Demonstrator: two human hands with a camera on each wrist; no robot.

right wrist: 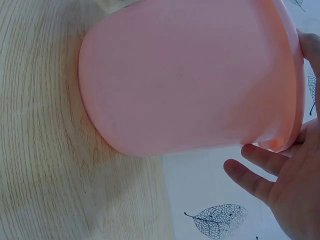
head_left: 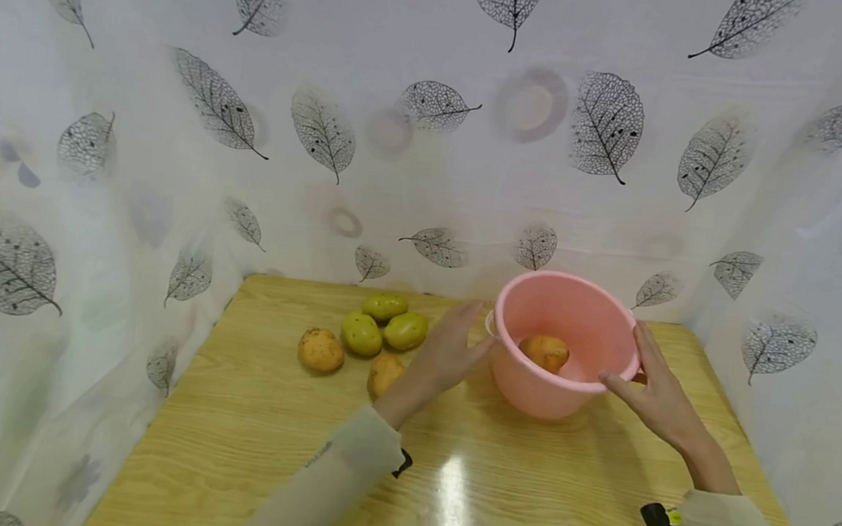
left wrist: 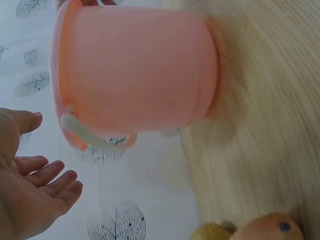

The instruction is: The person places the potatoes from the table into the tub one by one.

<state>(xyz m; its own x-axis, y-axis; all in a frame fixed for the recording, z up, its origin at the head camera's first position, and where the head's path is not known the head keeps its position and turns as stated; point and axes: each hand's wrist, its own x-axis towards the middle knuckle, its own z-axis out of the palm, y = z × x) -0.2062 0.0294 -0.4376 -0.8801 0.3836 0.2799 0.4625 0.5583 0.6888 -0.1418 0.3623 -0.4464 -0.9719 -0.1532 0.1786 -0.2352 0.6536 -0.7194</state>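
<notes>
The pink bowl [head_left: 562,344] sits between both hands: the right hand [head_left: 656,390] seemingly touches its rim, fingers relaxed; the left hand [head_left: 446,355] hovers open just beside.

No readable text or labels

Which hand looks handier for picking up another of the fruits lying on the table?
Probably the left hand. It is open beside the loose fruits, nearly over the closest one. The right hand rests on the far side of the pink bowl, which stands between it and them.
</notes>
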